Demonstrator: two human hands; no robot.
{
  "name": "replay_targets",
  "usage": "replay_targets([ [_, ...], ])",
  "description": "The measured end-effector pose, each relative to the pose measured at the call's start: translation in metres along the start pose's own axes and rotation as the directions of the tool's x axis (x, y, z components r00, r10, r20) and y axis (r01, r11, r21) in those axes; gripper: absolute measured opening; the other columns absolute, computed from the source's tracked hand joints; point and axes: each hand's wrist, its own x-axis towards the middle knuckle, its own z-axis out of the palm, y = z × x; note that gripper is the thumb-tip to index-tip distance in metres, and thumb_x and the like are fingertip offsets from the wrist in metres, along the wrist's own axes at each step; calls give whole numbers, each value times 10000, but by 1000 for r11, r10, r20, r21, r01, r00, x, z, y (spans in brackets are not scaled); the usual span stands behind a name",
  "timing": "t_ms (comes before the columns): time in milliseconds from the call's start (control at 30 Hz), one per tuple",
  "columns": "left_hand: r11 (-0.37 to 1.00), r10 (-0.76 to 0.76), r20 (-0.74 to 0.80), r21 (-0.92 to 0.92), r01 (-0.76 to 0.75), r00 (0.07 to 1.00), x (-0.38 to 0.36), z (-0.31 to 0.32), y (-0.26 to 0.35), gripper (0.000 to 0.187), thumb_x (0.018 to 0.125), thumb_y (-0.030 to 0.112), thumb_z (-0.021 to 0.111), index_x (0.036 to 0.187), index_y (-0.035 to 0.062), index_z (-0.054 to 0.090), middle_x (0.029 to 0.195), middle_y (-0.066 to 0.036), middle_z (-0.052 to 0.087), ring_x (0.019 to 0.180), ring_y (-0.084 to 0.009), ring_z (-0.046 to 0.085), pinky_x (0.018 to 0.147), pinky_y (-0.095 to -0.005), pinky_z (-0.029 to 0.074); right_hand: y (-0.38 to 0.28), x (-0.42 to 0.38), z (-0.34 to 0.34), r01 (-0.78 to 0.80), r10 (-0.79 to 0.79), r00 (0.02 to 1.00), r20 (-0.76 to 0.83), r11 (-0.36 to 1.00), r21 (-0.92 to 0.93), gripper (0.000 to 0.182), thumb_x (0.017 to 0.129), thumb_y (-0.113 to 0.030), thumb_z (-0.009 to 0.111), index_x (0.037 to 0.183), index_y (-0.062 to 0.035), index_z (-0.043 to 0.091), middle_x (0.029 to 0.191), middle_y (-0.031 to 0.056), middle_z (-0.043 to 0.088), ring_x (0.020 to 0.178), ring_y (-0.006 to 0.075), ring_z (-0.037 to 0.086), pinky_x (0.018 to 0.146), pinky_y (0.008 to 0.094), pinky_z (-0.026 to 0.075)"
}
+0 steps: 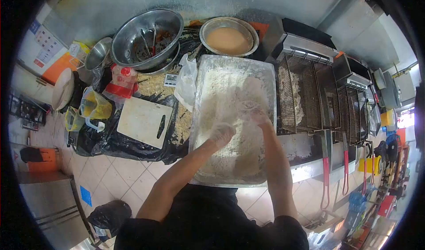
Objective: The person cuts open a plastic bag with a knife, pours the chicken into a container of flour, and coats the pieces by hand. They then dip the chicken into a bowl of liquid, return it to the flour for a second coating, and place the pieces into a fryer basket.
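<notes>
A large metal tray [273, 73] of white flour [217, 84] lies in front of me. Both hands are over the flour, in thin clear gloves dusted white. My left hand [222, 134] is near the middle, its fingers curled closed; whatever they may hold is hidden. Farther in and to the right, my right hand [256, 114] is low at the flour. Its fingers blend into the white powder, so their pose and any held item cannot be made out.
Behind the tray stands a bowl of pale orange batter [228, 39]. A big steel bowl [121, 50] with tongs is at the back left, above a white cutting board [144, 121]. Wire fryer baskets [325, 90] with red handles line the right. A small scale [170, 80] sits left.
</notes>
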Motion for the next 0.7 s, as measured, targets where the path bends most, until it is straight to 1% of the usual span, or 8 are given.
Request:
replay_targets([
  [167, 996, -50, -94, 74, 57, 994, 0, 10, 1, 62, 714, 92, 564, 741, 87, 620, 696, -90, 610, 661, -246, 611, 545, -362, 470, -8, -1, -30, -52, -71, 905, 419, 960, 277, 454, 821, -129, 555, 1214, 22, 384, 1213, 134, 473, 800, 163, 598, 573, 270, 544],
  [400, 998, -55, -52, -44, 53, 997, -1, -19, -3, 70, 660, 95, 572, 688, 56, 623, 665, -106, 609, 639, -265, 606, 542, -398, 455, -31, -4, 0, -109, -96, 868, 488, 921, 375, 540, 789, -271, 620, 1243, -67, 412, 1211, 123, 486, 1052, 266, 512, 817, 418, 467],
  [433, 997, -61, -54, -45, 58, 997, 3, -7, -6, 70, 660, 95, 572, 688, 56, 623, 665, -106, 609, 639, -265, 606, 542, -398, 455, -32, 12, 3, -48, 101, 938, 332, 985, -167, 460, 803, -284, 602, 1186, -68, 466, 1200, 129, 494, 1043, 260, 513, 793, 406, 464],
  [500, 994, -70, -51, 78, 74, 996, 10, 28, -10, 74, 727, 132, 547, 729, 86, 605, 670, -120, 594, 650, -295, 603, 567, -428, 452, -19, 24, 3, -82, 181, 980, 84, 746, -660, 391, 818, -296, 583, 1130, -69, 519, 1190, 135, 502, 1034, 255, 514, 769, 393, 460],
  [533, 995, -67, -49, 75, 71, 997, 9, 26, -8, 74, 727, 132, 547, 729, 86, 605, 670, -120, 594, 650, -295, 603, 567, -428, 452, -9, 27, 0, 111, -55, 917, 395, 987, -120, 311, 826, -290, 568, 1041, -65, 561, 1105, 146, 547, 953, 226, 543, 716, 374, 461],
  [600, 997, -31, -63, 71, 35, 998, 7, 18, -7, 143, 774, 145, 482, 741, 78, 603, 687, -139, 599, 648, -298, 602, 576, -429, 452, -3, 31, -6, 149, -410, 768, 492, 861, 485, 256, 834, -284, 554, 952, -62, 603, 1019, 157, 591, 872, 197, 572, 663, 354, 462],
  [633, 997, -30, -64, 71, 35, 997, 5, 9, -6, 143, 774, 145, 482, 741, 78, 603, 687, -139, 599, 648, -298, 602, 576, -429, 452, -21, 26, 5, 201, -233, 849, 474, 972, 118, 245, 830, -256, 547, 975, -64, 589, 977, 135, 588, 834, 192, 572, 635, 351, 462],
  [700, 956, -140, -215, -284, 76, 966, 2, -6, -6, 201, 800, 166, 449, 716, 58, 596, 696, -156, 598, 656, -305, 600, 578, -413, 454, -63, 15, 28, 120, 32, 972, 232, 783, -610, 242, 823, -200, 533, 1022, -66, 563, 892, 93, 582, 757, 184, 571, 580, 344, 461],
])
